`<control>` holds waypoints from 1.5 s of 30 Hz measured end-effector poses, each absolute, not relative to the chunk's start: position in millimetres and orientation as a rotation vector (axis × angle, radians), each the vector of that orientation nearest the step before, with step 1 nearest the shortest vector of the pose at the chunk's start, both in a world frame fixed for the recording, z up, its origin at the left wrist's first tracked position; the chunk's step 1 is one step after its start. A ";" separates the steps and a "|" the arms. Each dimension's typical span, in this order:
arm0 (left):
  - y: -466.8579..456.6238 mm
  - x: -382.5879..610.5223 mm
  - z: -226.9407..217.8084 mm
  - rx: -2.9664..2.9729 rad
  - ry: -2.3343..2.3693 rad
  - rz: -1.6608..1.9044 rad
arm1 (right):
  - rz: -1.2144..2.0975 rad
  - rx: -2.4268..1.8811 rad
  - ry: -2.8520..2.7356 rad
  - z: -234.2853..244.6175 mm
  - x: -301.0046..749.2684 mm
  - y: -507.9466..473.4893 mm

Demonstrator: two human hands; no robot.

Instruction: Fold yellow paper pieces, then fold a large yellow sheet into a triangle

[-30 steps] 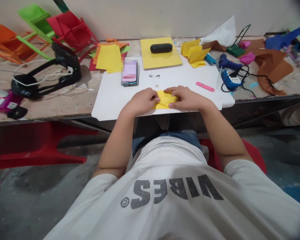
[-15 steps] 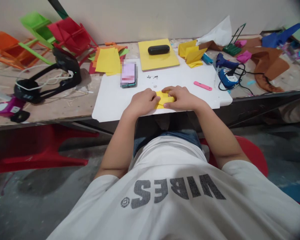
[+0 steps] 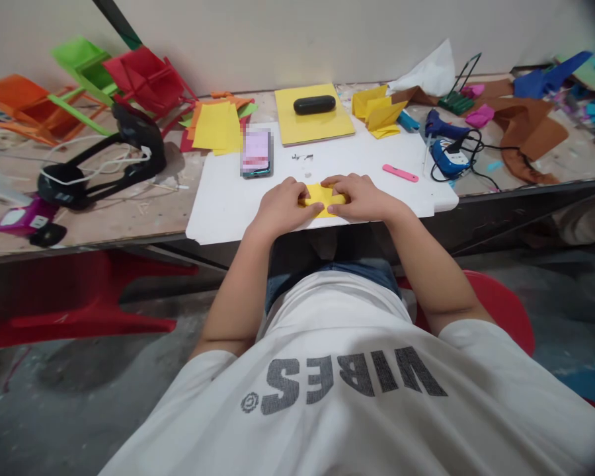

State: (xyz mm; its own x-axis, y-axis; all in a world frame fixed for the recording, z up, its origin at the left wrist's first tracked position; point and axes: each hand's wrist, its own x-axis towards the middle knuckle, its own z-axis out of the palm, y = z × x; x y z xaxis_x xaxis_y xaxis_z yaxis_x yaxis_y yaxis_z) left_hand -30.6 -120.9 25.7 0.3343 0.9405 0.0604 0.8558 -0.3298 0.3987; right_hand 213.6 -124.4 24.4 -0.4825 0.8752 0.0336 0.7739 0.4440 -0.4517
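Observation:
Between my two hands, near the front edge of the white board (image 3: 228,215), lies a small folded piece of yellow paper (image 3: 319,194). My left hand (image 3: 285,203) grips its left side, thumb pointing inward over the paper. On the right side, my right hand (image 3: 359,197) holds the paper between thumb and curled fingers. Both thumbs nearly meet at the lower middle of the sheet. Beyond the hands are small dark scraps (image 3: 302,157) on the board. A pink cutter (image 3: 400,173) rests to the right of my right hand.
A phone (image 3: 256,152) stands behind my left hand. Farther back are a yellow pad (image 3: 322,129) with a black case (image 3: 314,104), yellow sheets (image 3: 217,125) and folded yellow paper (image 3: 384,116). A blue glue gun (image 3: 443,123) lies right; small chairs (image 3: 146,79) stand left.
My left thumb has moved from the left part of the paper to its lower middle, closer to the right thumb. The view has shifted slightly; both hands stay on the paper.

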 end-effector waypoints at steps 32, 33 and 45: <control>-170.7 -45.7 6.3 2.567 1.532 0.648 | -0.005 -1.310 -2.382 9.4 204.6 -180.0; -170.3 -46.1 2.9 2.533 1.563 0.664 | -0.004 -1.370 -2.374 8.7 200.9 -184.6; -149.3 -42.9 11.6 1.887 1.696 1.010 | -0.016 -1.905 -2.076 10.8 166.3 -203.4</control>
State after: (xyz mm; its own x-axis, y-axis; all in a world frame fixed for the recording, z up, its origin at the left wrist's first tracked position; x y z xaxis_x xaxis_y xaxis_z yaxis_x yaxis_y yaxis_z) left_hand -42.9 -149.3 11.6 -0.0015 0.9703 0.2419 0.6746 -0.1776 0.7165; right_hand 166.3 -203.4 10.8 -0.0574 0.9686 0.2418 0.9721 0.1094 -0.2073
